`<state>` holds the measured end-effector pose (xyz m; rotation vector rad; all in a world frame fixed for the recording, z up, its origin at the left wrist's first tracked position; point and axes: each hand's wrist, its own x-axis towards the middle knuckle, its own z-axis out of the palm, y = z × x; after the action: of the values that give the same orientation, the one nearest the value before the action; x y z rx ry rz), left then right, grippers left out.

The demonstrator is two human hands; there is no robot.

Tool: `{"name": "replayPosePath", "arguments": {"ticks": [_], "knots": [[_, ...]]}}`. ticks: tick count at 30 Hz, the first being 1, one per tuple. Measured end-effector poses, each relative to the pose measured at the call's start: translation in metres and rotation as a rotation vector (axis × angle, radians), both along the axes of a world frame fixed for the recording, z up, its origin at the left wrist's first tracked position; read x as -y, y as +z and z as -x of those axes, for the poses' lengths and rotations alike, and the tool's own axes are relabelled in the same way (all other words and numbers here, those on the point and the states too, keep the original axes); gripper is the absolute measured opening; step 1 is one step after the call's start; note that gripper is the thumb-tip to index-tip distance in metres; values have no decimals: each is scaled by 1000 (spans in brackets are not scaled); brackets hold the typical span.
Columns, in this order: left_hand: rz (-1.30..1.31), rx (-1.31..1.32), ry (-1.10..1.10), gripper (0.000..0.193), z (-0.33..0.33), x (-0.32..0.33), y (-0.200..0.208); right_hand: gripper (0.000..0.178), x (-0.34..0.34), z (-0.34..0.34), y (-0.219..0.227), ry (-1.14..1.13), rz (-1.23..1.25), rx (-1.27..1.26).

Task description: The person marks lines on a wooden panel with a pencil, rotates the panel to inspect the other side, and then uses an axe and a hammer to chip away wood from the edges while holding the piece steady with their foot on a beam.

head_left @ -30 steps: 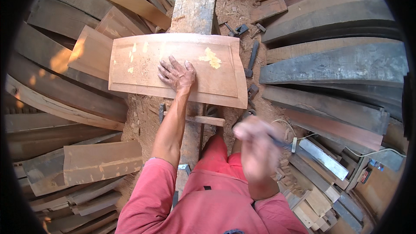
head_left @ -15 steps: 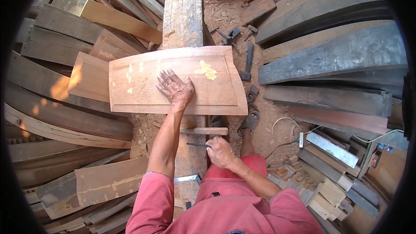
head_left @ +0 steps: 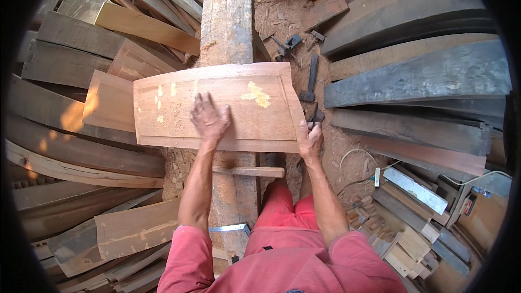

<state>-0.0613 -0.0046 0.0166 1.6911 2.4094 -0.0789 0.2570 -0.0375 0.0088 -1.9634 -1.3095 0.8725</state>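
Several thick grey boards [head_left: 418, 76] lie stacked to the right of the fingers of the right hand [head_left: 310, 140], while long brown boards [head_left: 81, 141] fan out to the left of those of the left hand [head_left: 210, 121]. Ahead of the right fingers, a dark hammer-like tool [head_left: 311, 78] lies on the shaving-covered floor [head_left: 277, 13]; just beside them is another dark object, partly hidden. Nearer the body than the left fingers, a wooden bar [head_left: 252, 172] and a metal square [head_left: 228, 228] lie across the bench [head_left: 228, 21]. A smaller panel [head_left: 111, 103] stands out past the large one, left of the left fingers.

The large wooden panel [head_left: 249, 122] lies crosswise on the bench, under the left fingers, which are spread and slightly blurred over its face. The right fingers curl at its lower right corner; whether they grip the edge or something else, I cannot tell. Pale yellow patches mark the panel on either side of the left fingers.
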Motion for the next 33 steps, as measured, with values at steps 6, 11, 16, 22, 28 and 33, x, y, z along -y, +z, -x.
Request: {"name": "replayPosePath", "arguments": {"ticks": [6,11,16,22,28,33], "knots": [[-225,-144,1027,88,98,70,24,46,2,-17,-27,125,141,-130],[-693,1619,1296,52,157,118,-43,51,-8,-13,-19,230,-65,-169],[-904,1624,1305,45,127,98,-37,58,-6,-31,-5,260,-29,-141],[-921,1695,934,57,63,89,16,44,39,-85,90,86,125,-516],[-859,1964,789,51,-10,67,88,38,53,-163,199,31,-114,-4],[-673,2359,772,49,-60,33,127,35,45,-178,387,82,-187,-610]]}}
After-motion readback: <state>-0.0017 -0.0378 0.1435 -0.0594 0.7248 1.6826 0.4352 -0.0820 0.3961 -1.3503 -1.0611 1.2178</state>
